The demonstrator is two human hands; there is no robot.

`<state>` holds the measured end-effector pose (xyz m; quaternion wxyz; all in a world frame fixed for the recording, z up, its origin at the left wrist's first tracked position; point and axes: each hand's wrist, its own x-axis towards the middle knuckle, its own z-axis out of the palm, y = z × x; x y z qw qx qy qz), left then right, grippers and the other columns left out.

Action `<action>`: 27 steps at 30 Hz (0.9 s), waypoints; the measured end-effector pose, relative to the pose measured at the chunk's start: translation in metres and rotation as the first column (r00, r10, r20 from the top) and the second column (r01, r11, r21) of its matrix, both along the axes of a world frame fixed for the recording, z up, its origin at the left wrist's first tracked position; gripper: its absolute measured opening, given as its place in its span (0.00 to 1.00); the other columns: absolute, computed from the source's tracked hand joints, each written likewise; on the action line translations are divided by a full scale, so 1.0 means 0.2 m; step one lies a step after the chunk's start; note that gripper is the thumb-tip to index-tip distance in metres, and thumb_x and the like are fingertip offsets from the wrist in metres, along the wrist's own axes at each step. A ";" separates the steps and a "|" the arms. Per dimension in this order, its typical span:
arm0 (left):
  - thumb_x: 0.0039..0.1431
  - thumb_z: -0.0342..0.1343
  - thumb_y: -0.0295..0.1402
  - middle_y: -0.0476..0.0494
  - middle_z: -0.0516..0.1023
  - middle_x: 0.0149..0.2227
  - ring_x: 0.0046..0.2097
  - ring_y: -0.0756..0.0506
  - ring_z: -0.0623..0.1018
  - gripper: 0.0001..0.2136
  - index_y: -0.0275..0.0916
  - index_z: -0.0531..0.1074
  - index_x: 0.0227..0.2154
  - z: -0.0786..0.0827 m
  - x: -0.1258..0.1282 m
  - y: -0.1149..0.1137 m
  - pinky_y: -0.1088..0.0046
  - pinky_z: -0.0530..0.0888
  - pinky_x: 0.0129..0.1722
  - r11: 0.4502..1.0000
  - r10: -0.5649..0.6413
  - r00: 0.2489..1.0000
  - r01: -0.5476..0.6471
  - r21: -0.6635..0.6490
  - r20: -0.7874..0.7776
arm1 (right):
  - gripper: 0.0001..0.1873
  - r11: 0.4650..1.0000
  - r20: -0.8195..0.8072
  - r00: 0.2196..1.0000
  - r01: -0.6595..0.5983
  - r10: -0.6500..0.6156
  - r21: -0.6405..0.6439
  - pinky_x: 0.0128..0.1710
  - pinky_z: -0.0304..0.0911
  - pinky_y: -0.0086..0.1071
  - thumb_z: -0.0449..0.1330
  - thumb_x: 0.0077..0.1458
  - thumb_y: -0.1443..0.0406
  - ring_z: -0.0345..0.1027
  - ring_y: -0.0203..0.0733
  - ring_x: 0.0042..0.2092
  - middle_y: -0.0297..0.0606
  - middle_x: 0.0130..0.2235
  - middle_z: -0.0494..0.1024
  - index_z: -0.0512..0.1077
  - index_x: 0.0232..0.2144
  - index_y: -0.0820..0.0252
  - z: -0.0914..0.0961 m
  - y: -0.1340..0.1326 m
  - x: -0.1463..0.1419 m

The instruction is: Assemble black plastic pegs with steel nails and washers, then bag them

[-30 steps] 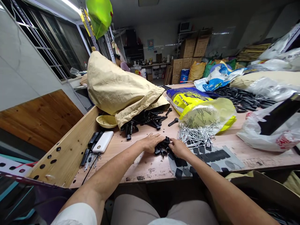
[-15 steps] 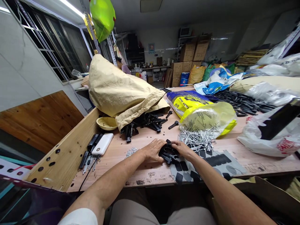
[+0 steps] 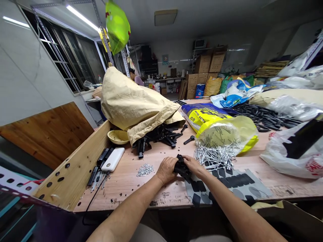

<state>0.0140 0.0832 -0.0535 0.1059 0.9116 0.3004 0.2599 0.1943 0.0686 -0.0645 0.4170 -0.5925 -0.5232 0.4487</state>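
Note:
Both my hands meet over a small bunch of black plastic parts on the wooden workbench. My left hand is cupped round the bunch from the left, fingers curled. My right hand presses against it from the right, fingers closed on the parts. A heap of silver rivets lies just right of my hands, spilling from a yellow plastic bag. A small pile of tiny silver nuts lies to the left.
A tan paper sack with black parts spilling out lies behind. A yellow bowl, a white power bank, a patterned grey mat and a white bag surround the spot. A wooden side wall bounds the left.
My hands have gathered the black parts into a tighter bunch and closed round it. The camera has tilted up slightly, and the small pile of nuts has come into view.

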 end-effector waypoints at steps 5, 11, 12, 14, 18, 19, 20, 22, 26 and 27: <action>0.47 0.61 0.29 0.41 0.79 0.40 0.41 0.39 0.77 0.18 0.41 0.71 0.43 0.02 -0.03 -0.03 0.63 0.71 0.43 0.988 0.143 0.978 -0.133 -0.076 0.152 | 0.19 0.991 0.055 0.996 0.070 -0.077 0.115 0.55 0.60 0.44 0.56 0.50 0.60 0.68 0.51 0.53 0.42 0.46 0.79 0.76 0.44 0.58 0.04 0.13 -0.04; 0.48 0.60 0.30 0.48 0.79 0.31 0.31 0.44 0.77 0.12 0.41 0.71 0.38 0.06 0.00 -0.08 0.70 0.71 0.33 0.865 0.471 0.782 -0.318 -0.389 0.408 | 0.29 0.954 -0.053 0.994 0.106 -0.095 0.280 0.58 0.57 0.46 0.47 0.60 0.45 0.63 0.51 0.58 0.43 0.56 0.72 0.70 0.54 0.55 0.17 0.05 -0.09; 0.48 0.61 0.31 0.47 0.79 0.33 0.33 0.44 0.77 0.13 0.41 0.71 0.39 0.05 0.02 -0.09 0.70 0.71 0.35 0.855 0.487 0.746 -0.301 -0.422 0.454 | 0.30 0.945 -0.098 0.993 0.089 -0.061 0.314 0.58 0.58 0.45 0.47 0.60 0.45 0.64 0.50 0.58 0.42 0.57 0.71 0.68 0.55 0.54 0.19 0.01 -0.11; 0.47 0.62 0.30 0.45 0.79 0.38 0.37 0.44 0.78 0.16 0.41 0.70 0.42 0.04 0.06 -0.10 0.69 0.72 0.39 0.859 0.470 0.706 -0.228 -0.459 0.529 | 0.29 0.916 -0.186 0.982 0.057 0.019 0.397 0.58 0.59 0.44 0.48 0.61 0.45 0.63 0.48 0.58 0.41 0.58 0.70 0.65 0.57 0.52 0.22 -0.06 -0.17; 0.42 0.64 0.26 0.41 0.77 0.44 0.43 0.43 0.77 0.26 0.40 0.66 0.48 0.03 0.08 -0.14 0.68 0.72 0.42 0.859 0.444 0.663 -0.123 -0.497 0.603 | 0.26 0.848 -0.261 0.965 0.137 0.002 0.513 0.62 0.53 0.44 0.51 0.61 0.48 0.61 0.46 0.59 0.39 0.56 0.70 0.64 0.56 0.52 0.22 -0.13 -0.28; 0.41 0.64 0.25 0.41 0.76 0.46 0.44 0.43 0.77 0.28 0.41 0.65 0.49 0.03 0.08 -0.15 0.68 0.72 0.43 0.858 0.439 0.658 -0.105 -0.502 0.612 | 0.25 0.836 -0.270 0.963 0.167 -0.024 0.523 0.62 0.51 0.44 0.51 0.62 0.48 0.60 0.46 0.59 0.39 0.57 0.69 0.65 0.55 0.52 0.22 -0.14 -0.30; 0.40 0.64 0.25 0.40 0.76 0.47 0.45 0.43 0.77 0.30 0.41 0.64 0.50 0.03 0.07 -0.15 0.67 0.72 0.44 0.857 0.433 0.659 -0.088 -0.507 0.616 | 0.24 0.828 -0.276 0.960 0.188 -0.042 0.529 0.63 0.51 0.44 0.50 0.62 0.48 0.59 0.46 0.60 0.39 0.58 0.67 0.66 0.54 0.53 0.21 -0.14 -0.31; 0.40 0.64 0.24 0.41 0.75 0.48 0.45 0.43 0.77 0.32 0.42 0.62 0.51 0.03 0.04 -0.17 0.67 0.72 0.45 0.852 0.422 0.676 -0.067 -0.520 0.604 | 0.23 0.821 -0.286 0.956 0.209 -0.058 0.532 0.63 0.50 0.44 0.50 0.62 0.49 0.57 0.46 0.61 0.40 0.60 0.64 0.67 0.52 0.53 0.20 -0.14 -0.34; 0.43 0.64 0.26 0.41 0.76 0.46 0.43 0.43 0.77 0.31 0.42 0.61 0.52 0.03 0.00 -0.18 0.66 0.73 0.43 0.841 0.424 0.730 -0.097 -0.532 0.536 | 0.24 0.817 -0.308 0.950 0.216 -0.050 0.535 0.62 0.50 0.45 0.49 0.63 0.50 0.60 0.45 0.58 0.41 0.57 0.66 0.64 0.55 0.54 0.19 -0.16 -0.40; 0.44 0.64 0.27 0.41 0.77 0.46 0.43 0.42 0.78 0.30 0.42 0.62 0.52 0.03 -0.01 -0.19 0.66 0.73 0.43 0.843 0.420 0.740 -0.105 -0.527 0.525 | 0.25 0.815 -0.313 0.949 0.215 -0.044 0.537 0.62 0.51 0.45 0.50 0.62 0.50 0.61 0.45 0.58 0.42 0.56 0.68 0.62 0.56 0.54 0.19 -0.17 -0.41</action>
